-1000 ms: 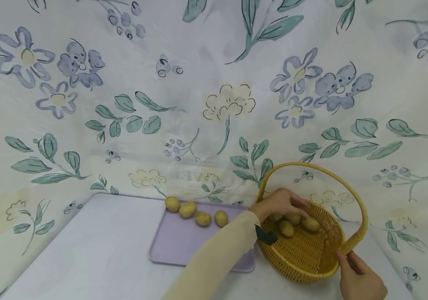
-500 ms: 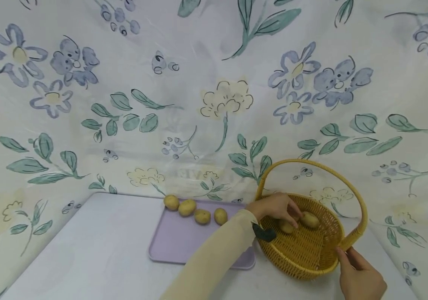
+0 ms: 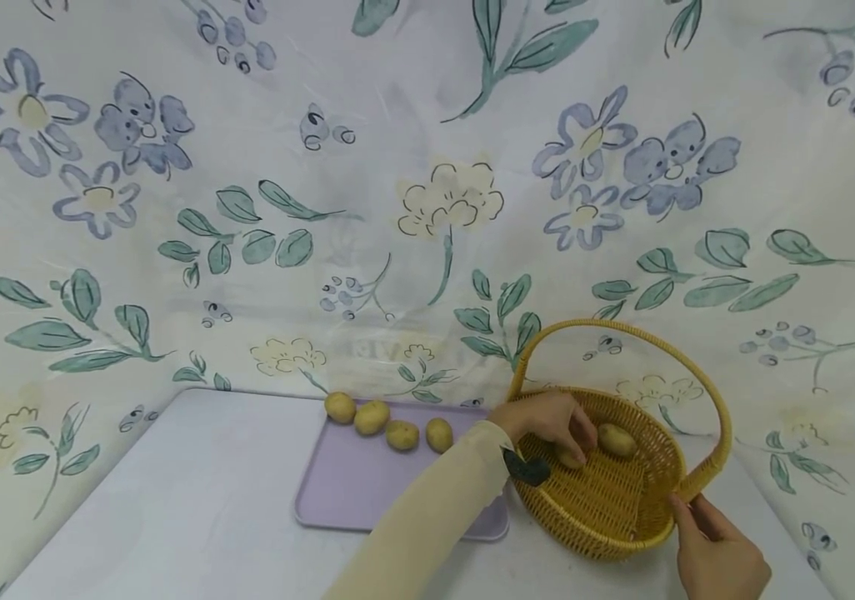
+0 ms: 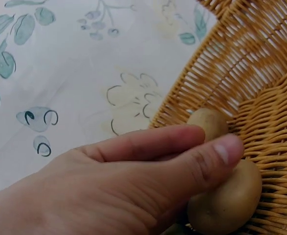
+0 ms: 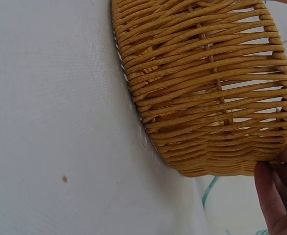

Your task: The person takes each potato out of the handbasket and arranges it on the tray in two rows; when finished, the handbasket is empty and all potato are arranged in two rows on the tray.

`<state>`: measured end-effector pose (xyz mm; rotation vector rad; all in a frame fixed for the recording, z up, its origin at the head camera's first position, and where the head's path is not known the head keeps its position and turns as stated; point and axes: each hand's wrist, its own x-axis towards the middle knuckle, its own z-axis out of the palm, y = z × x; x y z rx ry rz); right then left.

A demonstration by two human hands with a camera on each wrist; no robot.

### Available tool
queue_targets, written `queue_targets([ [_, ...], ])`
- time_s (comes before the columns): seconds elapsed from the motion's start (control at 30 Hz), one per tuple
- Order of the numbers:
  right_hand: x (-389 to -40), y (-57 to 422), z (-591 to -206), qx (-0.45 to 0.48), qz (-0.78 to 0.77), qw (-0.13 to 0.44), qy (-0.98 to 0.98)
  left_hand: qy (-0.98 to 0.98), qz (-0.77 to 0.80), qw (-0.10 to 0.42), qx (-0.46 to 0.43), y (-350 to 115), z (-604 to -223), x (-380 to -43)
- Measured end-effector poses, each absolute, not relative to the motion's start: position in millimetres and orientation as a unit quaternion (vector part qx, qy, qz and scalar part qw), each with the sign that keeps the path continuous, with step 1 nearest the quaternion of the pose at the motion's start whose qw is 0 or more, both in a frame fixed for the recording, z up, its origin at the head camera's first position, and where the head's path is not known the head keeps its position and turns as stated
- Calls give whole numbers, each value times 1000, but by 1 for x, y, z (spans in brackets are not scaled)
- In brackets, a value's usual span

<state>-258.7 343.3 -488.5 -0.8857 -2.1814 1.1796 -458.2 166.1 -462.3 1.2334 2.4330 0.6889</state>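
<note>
Over the last second the wicker basket point(image 3: 607, 508) stays put, tipped toward the viewer, and the right hand point(image 3: 720, 554) keeps pinching it at the foot of its handle point(image 3: 626, 329). The left hand point(image 3: 547, 419) has come down and nearer inside it, now covering potatoes that showed behind the nearest one. Its thumb lies over that nearest potato point(image 4: 231, 200), with only a narrow gap from thumb to forefinger; whether it grips anything, I cannot tell. A second potato point(image 3: 617, 440) lies just beyond the fingertips. The work, I judge, is handling potatoes within the basket.

Around this, a floral cloth point(image 3: 247, 125) hangs behind a white table point(image 3: 172, 500). The lilac tray point(image 3: 345, 496) lies left of the basket, four potatoes point(image 3: 401, 435) along its far side, as they were. The left sleeve point(image 3: 427, 508) crosses and hides its near right part. The handle arches above the left hand, limiting a straight lift, and a dark object point(image 3: 527, 468) at that wrist overlaps the rim.
</note>
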Motion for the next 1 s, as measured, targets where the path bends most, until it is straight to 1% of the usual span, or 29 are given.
queue_targets([
  [0.23,-257,341,-486,-340,431,243,-799,811,312,254,425,157,-461,-458],
  [0.33,-257,340,-487,-345,431,247,-796,806,314,269,425,155,-461,-458],
  [0.83,-259,340,-489,-342,430,257,-795,825,284,248,421,155,-461,-456],
  [1.0,-259,340,-488,-335,429,257,-799,840,226,212,445,156,-461,-455],
])
